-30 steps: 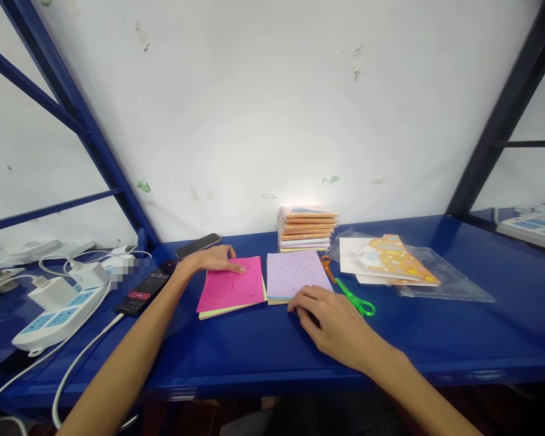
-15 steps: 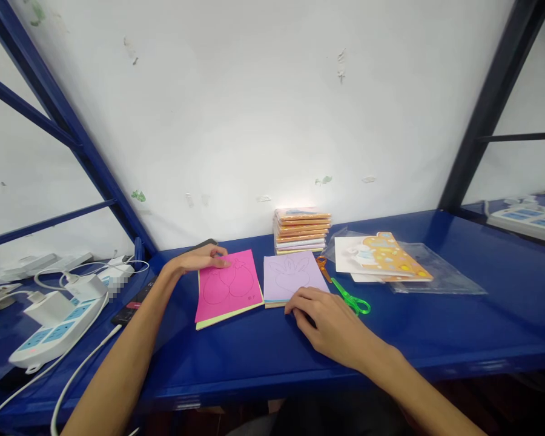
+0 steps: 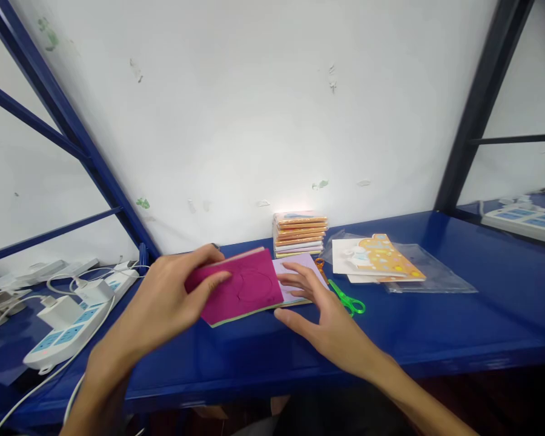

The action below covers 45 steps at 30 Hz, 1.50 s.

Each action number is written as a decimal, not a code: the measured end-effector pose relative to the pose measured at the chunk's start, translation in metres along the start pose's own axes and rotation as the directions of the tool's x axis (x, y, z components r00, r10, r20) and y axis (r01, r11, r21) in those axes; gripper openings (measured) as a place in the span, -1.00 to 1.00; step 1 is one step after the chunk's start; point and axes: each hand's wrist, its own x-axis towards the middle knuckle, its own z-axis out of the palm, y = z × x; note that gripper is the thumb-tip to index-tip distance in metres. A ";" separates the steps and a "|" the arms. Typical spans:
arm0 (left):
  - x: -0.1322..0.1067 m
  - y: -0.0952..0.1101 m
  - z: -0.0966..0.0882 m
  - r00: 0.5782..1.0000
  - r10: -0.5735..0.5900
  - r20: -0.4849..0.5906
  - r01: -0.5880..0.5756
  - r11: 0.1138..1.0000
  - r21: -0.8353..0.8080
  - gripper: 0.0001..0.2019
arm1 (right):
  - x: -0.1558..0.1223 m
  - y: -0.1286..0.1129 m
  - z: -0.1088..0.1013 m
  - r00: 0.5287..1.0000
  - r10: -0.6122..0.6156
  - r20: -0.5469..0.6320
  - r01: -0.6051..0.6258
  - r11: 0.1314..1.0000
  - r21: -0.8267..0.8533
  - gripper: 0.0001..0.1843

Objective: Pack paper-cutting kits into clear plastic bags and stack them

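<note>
My left hand (image 3: 163,297) grips a magenta paper stack (image 3: 240,287) with a drawn outline, its thumb across the top. The stack is tilted and turned, with a pale green sheet showing beneath it, and its right side overlaps a lilac paper stack (image 3: 297,262). My right hand (image 3: 322,321) is spread, with its fingers on the lilac stack and against the magenta stack's right edge. Most of the lilac drawing is hidden.
Green scissors (image 3: 347,304) and orange scissors (image 3: 320,266) lie just right of the papers. Behind stand stacked orange-edged packets (image 3: 298,235). Picture cards (image 3: 376,257) rest on a plastic bag (image 3: 440,278). A white power strip (image 3: 70,330) with chargers and cables lies left on the blue shelf (image 3: 436,327).
My left hand has moved onto the magenta stack and raised and turned it over the lilac stack. My right hand has spread and shifted onto the lilac stack. The phones are now hidden.
</note>
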 end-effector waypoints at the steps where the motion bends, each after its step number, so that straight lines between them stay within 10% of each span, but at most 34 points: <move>1: -0.007 0.008 0.005 0.999 0.019 -0.034 -0.018 0.999 0.042 -0.78 | 0.000 -0.001 0.001 1.000 -0.006 0.023 0.005 0.999 0.031 -0.32; 6: -0.025 0.025 0.036 0.996 0.088 -0.021 -0.088 0.996 0.000 -0.83 | 0.005 -0.001 0.003 0.996 0.029 0.085 -0.045 0.979 0.201 -0.60; 11: -0.023 0.026 0.048 0.987 -0.152 -0.051 0.126 0.931 -0.342 -0.87 | 0.006 0.006 0.007 0.989 0.079 0.124 -0.105 0.969 0.222 -0.62; 17: -0.035 0.028 0.069 0.816 -0.528 -0.237 0.171 0.611 -0.773 -0.31 | 0.006 0.009 0.014 0.993 0.089 0.074 -0.107 0.951 0.290 -0.54; 21: -0.055 0.039 0.112 0.727 -0.685 -0.047 0.181 0.256 -0.950 -0.26 | 0.006 0.010 0.016 0.997 0.063 0.044 -0.073 0.947 0.312 -0.50; 33: -0.068 0.029 0.139 0.709 -0.705 -0.024 0.338 0.369 -0.866 -0.49 | -0.004 0.010 0.027 0.991 0.130 -0.034 -0.123 0.979 0.162 -0.27; 39: -0.068 0.028 0.138 0.695 -0.713 -0.093 0.325 0.427 -0.844 -0.62 | 0.001 -0.014 -0.035 0.955 0.108 0.275 -0.075 0.989 -0.128 -0.21; 42: -0.060 0.023 0.135 0.665 -0.743 -0.079 0.293 0.357 -0.887 -0.57 | 0.005 -0.010 -0.091 0.998 0.053 0.021 -0.037 0.889 -0.456 -0.32; 45: -0.043 0.018 0.128 0.681 -0.733 -0.010 0.164 0.165 -0.973 -0.48 | 0.007 0.015 -0.139 0.981 0.011 -0.195 -0.162 0.603 -0.781 -0.24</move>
